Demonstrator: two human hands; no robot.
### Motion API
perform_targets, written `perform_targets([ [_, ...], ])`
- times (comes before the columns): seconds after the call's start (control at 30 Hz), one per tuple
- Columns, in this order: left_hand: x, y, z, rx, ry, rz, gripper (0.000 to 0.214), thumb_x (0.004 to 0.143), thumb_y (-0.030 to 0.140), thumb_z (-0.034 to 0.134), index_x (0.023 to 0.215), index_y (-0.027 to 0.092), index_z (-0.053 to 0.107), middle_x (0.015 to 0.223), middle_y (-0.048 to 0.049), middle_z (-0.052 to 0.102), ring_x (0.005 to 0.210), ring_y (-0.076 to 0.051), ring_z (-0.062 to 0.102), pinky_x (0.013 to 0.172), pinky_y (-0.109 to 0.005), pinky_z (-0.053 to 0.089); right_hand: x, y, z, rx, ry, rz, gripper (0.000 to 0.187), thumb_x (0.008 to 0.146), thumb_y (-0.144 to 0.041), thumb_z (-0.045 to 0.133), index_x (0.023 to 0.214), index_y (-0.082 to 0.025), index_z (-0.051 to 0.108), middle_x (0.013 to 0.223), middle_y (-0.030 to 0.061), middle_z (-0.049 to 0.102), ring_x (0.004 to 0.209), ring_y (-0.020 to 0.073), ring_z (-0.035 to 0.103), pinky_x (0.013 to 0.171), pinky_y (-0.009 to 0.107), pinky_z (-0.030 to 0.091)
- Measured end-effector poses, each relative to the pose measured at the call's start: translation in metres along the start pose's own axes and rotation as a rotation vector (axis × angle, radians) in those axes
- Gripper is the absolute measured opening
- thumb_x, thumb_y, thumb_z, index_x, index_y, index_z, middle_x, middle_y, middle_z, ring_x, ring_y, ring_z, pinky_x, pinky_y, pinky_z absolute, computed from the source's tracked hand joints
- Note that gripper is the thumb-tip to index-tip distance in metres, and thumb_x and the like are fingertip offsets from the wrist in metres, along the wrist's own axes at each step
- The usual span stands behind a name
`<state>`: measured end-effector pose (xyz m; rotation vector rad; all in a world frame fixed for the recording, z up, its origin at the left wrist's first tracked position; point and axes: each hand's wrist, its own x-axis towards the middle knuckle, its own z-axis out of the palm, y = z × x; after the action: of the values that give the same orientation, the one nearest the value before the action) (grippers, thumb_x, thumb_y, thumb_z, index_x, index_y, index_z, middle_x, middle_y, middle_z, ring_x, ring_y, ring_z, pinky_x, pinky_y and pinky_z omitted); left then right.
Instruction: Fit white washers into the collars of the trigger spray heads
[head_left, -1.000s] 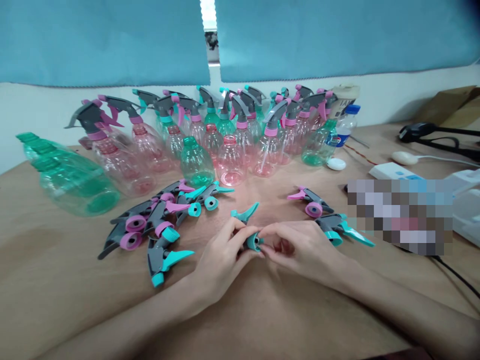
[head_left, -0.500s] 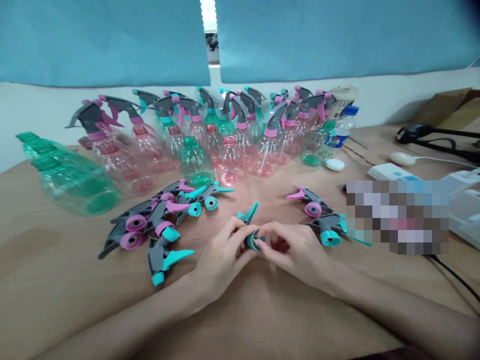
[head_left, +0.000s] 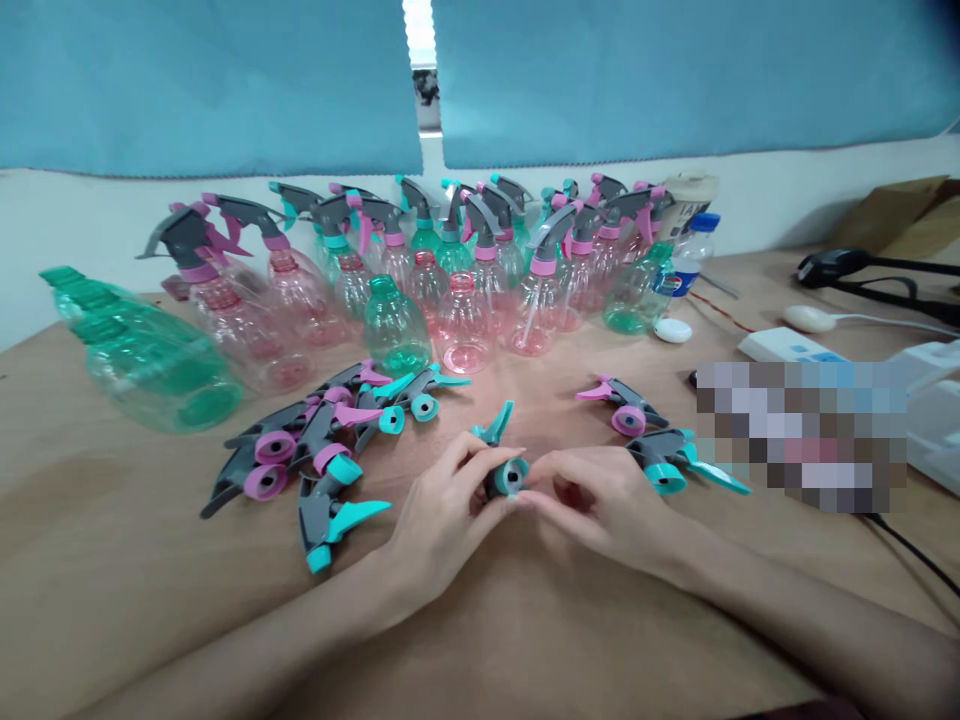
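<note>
My left hand [head_left: 442,520] grips a grey spray trigger head with a teal collar [head_left: 504,470], its teal lever pointing up and away from me. My right hand [head_left: 600,505] pinches at the teal collar from the right side with its fingertips. Both hands rest low over the brown table [head_left: 112,560] near its middle. A pile of loose trigger heads [head_left: 315,445] with pink and teal collars lies to the left of my left hand. Two more loose heads, one pink [head_left: 622,405] and one teal [head_left: 671,460], lie just right of my right hand.
Several pink and green plastic spray bottles [head_left: 465,270] stand in rows at the back, some capped, some open. Stacked green bottles [head_left: 142,345] lie on their side at the left. A water bottle [head_left: 686,255], white devices [head_left: 787,345] and cables sit at the right.
The trigger head has turned in my fingers, so its teal collar opening now faces me more. Both hands stayed in the same place.
</note>
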<state>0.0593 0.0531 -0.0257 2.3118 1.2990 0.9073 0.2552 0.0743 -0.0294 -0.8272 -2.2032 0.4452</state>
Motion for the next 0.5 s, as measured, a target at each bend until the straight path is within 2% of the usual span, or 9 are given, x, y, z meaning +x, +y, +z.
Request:
perform_targets([
  [0.27,0.0012,-0.0035,0.0013,-0.014,0.024,-0.038,0.031,0.085,0.01,0.059,0.111,0.025,0.056,0.09,0.0013,0.051,0.063,-0.009,0.049,0.057,-0.021,0.046,-0.003,-0.0011,0.0042,0.086,-0.063,-0.003,0.03,0.088,-0.044,0.056,0.098,-0.018,0.067,0.06,-0.003,0.061,0.049,0.0082,0.05,0.052,0.02,0.039],
  [0.4,0.0011,-0.0022,0.0012,-0.027,0.003,0.029,0.023,0.089,0.021,0.058,0.111,0.022,0.056,0.087,0.0005,0.05,0.061,-0.009,0.048,0.056,-0.021,0.045,-0.001,-0.0039,0.0014,0.03,-0.045,0.035,0.028,0.092,-0.042,0.052,0.102,-0.019,0.065,0.061,-0.0029,0.061,0.05,0.0089,0.052,0.052,0.021,0.038],
  [0.5,0.0009,-0.0007,0.0011,-0.032,-0.01,0.06,0.02,0.09,0.026,0.057,0.109,0.021,0.057,0.085,0.0005,0.051,0.059,-0.009,0.048,0.054,-0.021,0.044,0.0009,-0.0034,-0.0007,-0.001,-0.039,0.053,0.029,0.094,-0.041,0.048,0.098,-0.018,0.064,0.058,-0.0039,0.059,0.05,0.0087,0.053,0.053,0.021,0.037],
])
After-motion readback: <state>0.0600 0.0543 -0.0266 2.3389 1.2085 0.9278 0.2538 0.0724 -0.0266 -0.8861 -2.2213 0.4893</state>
